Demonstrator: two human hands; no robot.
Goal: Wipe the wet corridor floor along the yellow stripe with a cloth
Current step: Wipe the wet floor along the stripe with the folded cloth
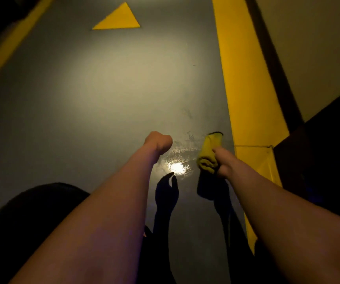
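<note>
Head: cloth [209, 153] within right fingers [219, 154]

Two bare forearms, no sleeves or jewellery; dark garment [32, 218] over the lap.

I see my right hand [223, 163] gripping a bunched yellow cloth [209, 153] above the wet patch [180, 158], beside the yellow stripe [247, 83]; my left hand [158, 142] hangs alongside, fingers hidden.
</note>
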